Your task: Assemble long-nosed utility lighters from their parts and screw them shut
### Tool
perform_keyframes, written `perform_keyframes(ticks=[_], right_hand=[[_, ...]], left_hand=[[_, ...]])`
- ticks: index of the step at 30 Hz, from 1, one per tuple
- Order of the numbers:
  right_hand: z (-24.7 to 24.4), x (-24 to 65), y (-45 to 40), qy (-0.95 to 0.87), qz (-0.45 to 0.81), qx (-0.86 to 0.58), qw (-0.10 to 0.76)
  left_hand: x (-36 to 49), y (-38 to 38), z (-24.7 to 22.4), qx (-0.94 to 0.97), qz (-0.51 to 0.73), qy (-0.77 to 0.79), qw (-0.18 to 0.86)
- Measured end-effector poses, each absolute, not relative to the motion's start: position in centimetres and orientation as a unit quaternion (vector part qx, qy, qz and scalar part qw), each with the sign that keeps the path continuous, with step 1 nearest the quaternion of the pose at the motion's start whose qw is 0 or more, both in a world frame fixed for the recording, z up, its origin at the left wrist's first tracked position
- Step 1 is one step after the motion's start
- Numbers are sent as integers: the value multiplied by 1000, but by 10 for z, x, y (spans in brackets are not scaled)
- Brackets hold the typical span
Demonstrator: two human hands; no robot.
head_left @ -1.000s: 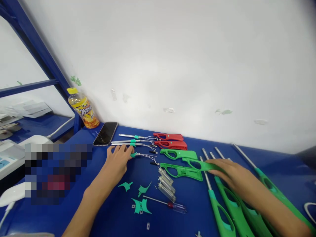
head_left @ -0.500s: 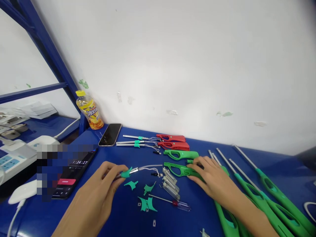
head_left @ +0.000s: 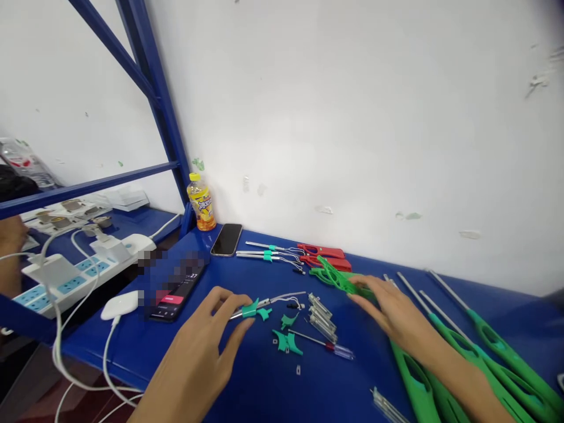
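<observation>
My left hand (head_left: 205,346) pinches a slim metal lighter tube (head_left: 237,315) with a teal collar (head_left: 250,308) near its end. White wires and a small black-tipped part trail to the right of the tube. My right hand (head_left: 388,302) grips a green lighter handle shell (head_left: 337,277) by its rear, its front end tilted up over another green shell and close to the red handle shells (head_left: 326,251). Between the hands lie clear fuel tanks (head_left: 321,314), a screwdriver (head_left: 341,351) and loose teal triggers (head_left: 288,342).
Wired lighter tubes (head_left: 268,256) lie at the back. Long green lighters (head_left: 497,376) fill the right side. A phone (head_left: 227,239), another lit phone (head_left: 176,299), a drink bottle (head_left: 202,205), a charger (head_left: 120,305) and a power strip (head_left: 79,282) are leftward. Another person's arm (head_left: 11,244) shows far left.
The view has turned left, so things appear farther right. My right hand has lifted a green handle shell off the table and tilted it. My left hand keeps hold of the tube.
</observation>
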State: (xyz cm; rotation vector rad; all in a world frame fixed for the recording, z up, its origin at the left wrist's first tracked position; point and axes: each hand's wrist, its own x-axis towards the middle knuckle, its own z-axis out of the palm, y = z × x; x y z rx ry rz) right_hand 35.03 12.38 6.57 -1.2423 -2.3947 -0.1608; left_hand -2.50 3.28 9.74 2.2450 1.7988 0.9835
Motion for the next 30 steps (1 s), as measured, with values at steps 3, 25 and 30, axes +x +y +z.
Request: perform_keyframes(ticks=[3, 25, 30], right_hand=[[67, 345, 111, -858, -52, -457, 228], [27, 290, -41, -831, -203, -451, 254], [29, 287, -37, -850, -162, -431, 257]], left_hand=[[-27, 28, 99, 747, 336, 572, 45], [-37, -17, 78, 736, 444, 511, 23], [-39, -16, 69, 722, 438, 536, 1]])
